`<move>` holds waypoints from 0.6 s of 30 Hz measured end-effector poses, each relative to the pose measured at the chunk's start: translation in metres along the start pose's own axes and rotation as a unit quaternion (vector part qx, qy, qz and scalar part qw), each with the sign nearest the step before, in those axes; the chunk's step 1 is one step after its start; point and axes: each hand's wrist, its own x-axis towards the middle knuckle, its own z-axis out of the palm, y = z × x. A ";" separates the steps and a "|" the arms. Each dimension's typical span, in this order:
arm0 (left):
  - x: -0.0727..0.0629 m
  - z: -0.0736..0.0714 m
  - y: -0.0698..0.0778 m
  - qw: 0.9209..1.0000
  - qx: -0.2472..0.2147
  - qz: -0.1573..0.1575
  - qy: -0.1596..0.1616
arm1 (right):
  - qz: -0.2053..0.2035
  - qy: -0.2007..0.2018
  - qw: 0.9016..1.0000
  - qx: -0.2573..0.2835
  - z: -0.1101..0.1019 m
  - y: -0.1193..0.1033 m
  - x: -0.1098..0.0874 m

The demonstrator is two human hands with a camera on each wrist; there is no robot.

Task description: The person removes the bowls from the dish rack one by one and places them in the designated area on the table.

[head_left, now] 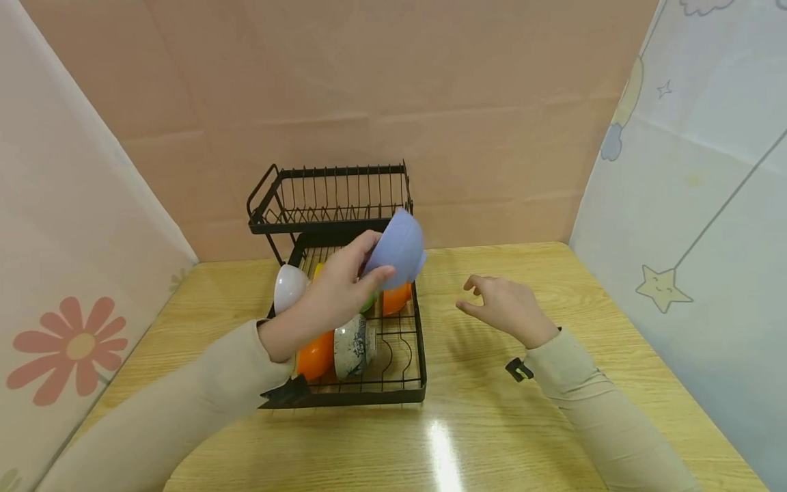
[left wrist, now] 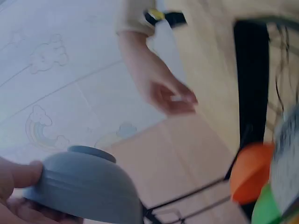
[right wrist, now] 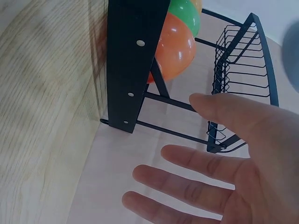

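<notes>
My left hand (head_left: 338, 283) grips a blue-lavender bowl (head_left: 399, 249) by its rim, thumb on one side and fingers on the other. The bowl is tipped on its side above the right part of the black dish rack (head_left: 387, 396). In the left wrist view, the foot ring of the bowl (left wrist: 84, 186) faces up. My right hand (head_left: 507, 307) hovers over the table to the right of the rack, its fingers loosely bent and holding nothing. The right wrist view shows that hand (right wrist: 224, 172) with fingers spread beside the rack's side.
On the rack's lower level stand a white bowl (head_left: 289, 287), a patterned bowl (head_left: 352, 348), orange bowls (head_left: 315, 357) (head_left: 396, 298) and a green bowl (right wrist: 184, 16). An upper wire tier (head_left: 332, 225) rises at the back. Cloth walls surround the wooden table (head_left: 492, 424).
</notes>
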 end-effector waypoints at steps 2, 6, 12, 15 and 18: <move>-0.002 -0.002 -0.001 0.987 0.121 0.105 0.013 | -0.002 0.004 1.000 -0.002 0.001 0.000 0.000; -0.002 0.005 -0.013 0.895 0.328 0.298 0.041 | -0.011 0.020 1.000 -0.007 0.002 -0.001 -0.001; -0.006 0.025 -0.039 0.827 0.428 0.365 0.012 | -0.006 0.023 1.000 -0.001 0.003 -0.002 -0.002; -0.008 0.032 -0.046 0.828 0.439 0.349 -0.013 | -0.002 0.019 1.000 0.001 0.003 -0.001 -0.002; -0.007 0.037 -0.051 0.827 0.446 0.340 -0.026 | -0.001 0.018 1.000 0.000 0.003 0.000 -0.002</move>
